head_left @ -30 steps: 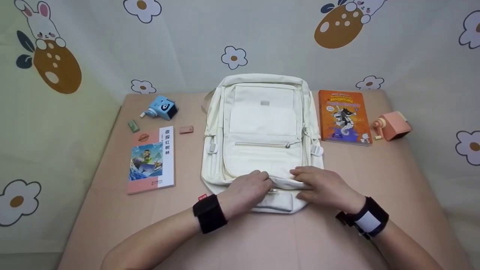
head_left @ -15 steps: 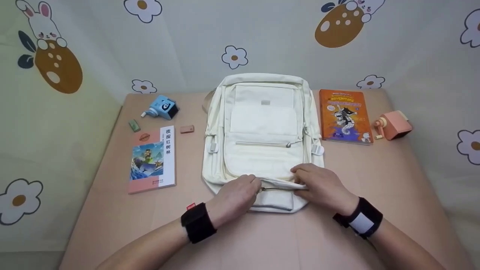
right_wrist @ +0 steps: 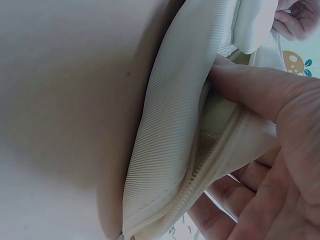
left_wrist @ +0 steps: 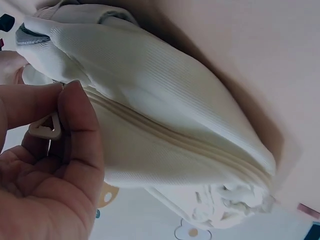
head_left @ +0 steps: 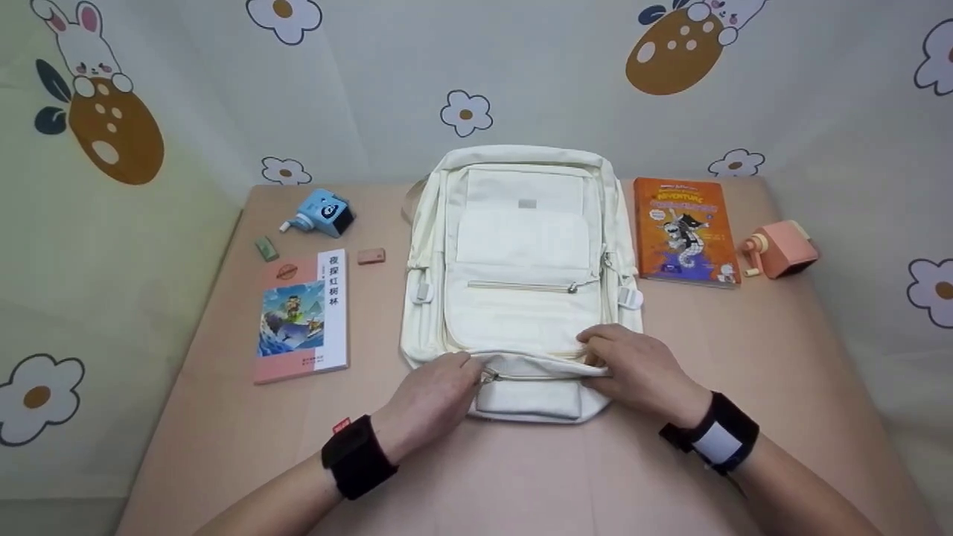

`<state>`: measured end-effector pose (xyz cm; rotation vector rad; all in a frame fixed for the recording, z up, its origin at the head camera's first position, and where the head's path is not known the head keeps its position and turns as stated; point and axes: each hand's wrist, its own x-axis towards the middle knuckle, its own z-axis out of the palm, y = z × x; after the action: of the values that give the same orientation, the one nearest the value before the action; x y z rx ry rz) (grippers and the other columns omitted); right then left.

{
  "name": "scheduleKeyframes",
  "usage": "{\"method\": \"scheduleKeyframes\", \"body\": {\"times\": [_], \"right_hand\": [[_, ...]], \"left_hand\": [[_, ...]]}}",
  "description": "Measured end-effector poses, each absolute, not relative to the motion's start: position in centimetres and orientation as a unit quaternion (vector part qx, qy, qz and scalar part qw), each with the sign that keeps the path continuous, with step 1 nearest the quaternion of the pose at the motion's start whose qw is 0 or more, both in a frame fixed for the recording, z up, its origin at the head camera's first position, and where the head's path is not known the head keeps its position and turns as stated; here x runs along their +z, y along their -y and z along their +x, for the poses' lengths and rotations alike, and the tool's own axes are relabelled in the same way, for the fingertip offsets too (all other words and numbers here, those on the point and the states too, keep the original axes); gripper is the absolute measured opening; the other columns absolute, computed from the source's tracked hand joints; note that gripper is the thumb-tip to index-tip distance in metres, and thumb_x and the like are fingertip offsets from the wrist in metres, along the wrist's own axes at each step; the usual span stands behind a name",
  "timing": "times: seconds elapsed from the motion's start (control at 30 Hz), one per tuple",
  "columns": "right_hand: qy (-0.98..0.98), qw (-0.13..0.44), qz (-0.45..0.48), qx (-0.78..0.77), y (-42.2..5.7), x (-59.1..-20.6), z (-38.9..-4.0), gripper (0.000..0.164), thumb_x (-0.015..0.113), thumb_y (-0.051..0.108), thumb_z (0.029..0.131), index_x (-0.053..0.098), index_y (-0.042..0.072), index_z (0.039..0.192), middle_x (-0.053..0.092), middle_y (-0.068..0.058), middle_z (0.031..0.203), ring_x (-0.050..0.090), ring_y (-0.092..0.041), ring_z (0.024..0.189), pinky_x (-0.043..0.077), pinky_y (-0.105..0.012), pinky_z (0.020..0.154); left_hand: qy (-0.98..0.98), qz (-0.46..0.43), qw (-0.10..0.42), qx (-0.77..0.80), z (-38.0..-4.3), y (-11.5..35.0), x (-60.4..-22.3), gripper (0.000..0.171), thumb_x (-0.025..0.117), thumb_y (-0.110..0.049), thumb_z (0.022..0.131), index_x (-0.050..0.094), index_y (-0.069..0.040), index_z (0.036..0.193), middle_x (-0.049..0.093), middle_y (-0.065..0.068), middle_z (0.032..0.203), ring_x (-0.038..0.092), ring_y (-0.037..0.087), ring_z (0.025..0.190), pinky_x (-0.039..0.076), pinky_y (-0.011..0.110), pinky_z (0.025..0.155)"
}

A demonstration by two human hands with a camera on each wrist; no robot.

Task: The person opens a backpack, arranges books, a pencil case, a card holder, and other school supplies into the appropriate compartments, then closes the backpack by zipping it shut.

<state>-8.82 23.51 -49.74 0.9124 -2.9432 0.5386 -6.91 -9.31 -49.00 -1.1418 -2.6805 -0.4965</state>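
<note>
A cream backpack (head_left: 528, 320) lies flat on the table, its bottom end towards the person. At the lower left of the bag my left hand (head_left: 428, 406) pinches a zipper's slider between thumb and forefinger. Its triangular pull tab (left_wrist: 46, 127) hangs inside that palm in the left wrist view. My right hand (head_left: 651, 372) grips the bag's lower right edge. In the right wrist view the zipper teeth (right_wrist: 207, 160) are parted there, with the right thumb (right_wrist: 245, 85) on one side of the gap and the fingers behind the other.
Left of the bag lie a pink-and-white book (head_left: 298, 320), a blue pencil sharpener (head_left: 324, 214), a green eraser (head_left: 265, 249) and a pink eraser (head_left: 371, 256). On the right are an orange book (head_left: 686, 231) and a pink pencil sharpener (head_left: 782, 249). Patterned cloth (head_left: 387, 67) rises behind.
My left hand has slid leftwards along the bag's lower zipper with the slider, and the parted stretch is longer. The right hand has barely shifted on the bag's edge.
</note>
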Motion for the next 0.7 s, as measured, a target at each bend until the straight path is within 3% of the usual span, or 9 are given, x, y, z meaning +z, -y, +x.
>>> {"method": "scheduleKeyframes", "body": {"times": [0.2,0.4,0.57,0.7], "right_hand": [[0.94,-0.002,0.293,0.175,-23.5,-49.6,-8.8,0.026,0.088,0.022,0.079,0.066,0.019,0.093,0.067,0.0,0.126,0.063,-0.019,0.113,0.056,-0.038,0.077],[0.93,-0.027,0.318,0.18,-23.9,-48.6,-8.4,0.029,0.082,0.02,0.081,0.073,0.016,0.108,0.065,-0.005,0.132,0.062,-0.023,0.12,0.056,-0.042,0.086],[0.918,-0.038,0.335,0.208,-23.4,-47.7,-8.0,0.04,0.077,0.033,0.09,0.072,0.013,0.124,0.064,-0.005,0.135,0.06,-0.025,0.125,0.052,-0.045,0.097],[0.912,-0.003,0.352,0.212,-22.1,-47.6,-7.8,0.041,0.073,0.037,0.095,0.072,0.01,0.126,0.068,-0.003,0.13,0.062,-0.023,0.123,0.051,-0.044,0.098]], "left_hand": [[0.911,-0.367,0.08,-0.17,-7.0,10.1,-48.9,0.005,0.065,-0.011,0.099,0.066,-0.008,0.095,0.06,0.001,0.081,0.058,0.017,0.069,0.048,0.031,0.057],[0.913,-0.363,0.051,-0.18,-7.1,9.6,-48.7,0.009,0.066,-0.01,0.098,0.074,-0.008,0.1,0.061,0.002,0.086,0.059,0.017,0.074,0.05,0.03,0.061],[0.913,-0.353,0.051,-0.199,-7.0,9.3,-48.9,0.009,0.071,-0.017,0.097,0.075,-0.01,0.092,0.056,-0.002,0.082,0.053,0.013,0.07,0.046,0.029,0.06],[0.914,-0.351,0.067,-0.193,-7.0,9.3,-49.0,0.009,0.072,-0.016,0.097,0.073,-0.012,0.088,0.057,-0.003,0.081,0.055,0.013,0.069,0.047,0.028,0.058]]}}
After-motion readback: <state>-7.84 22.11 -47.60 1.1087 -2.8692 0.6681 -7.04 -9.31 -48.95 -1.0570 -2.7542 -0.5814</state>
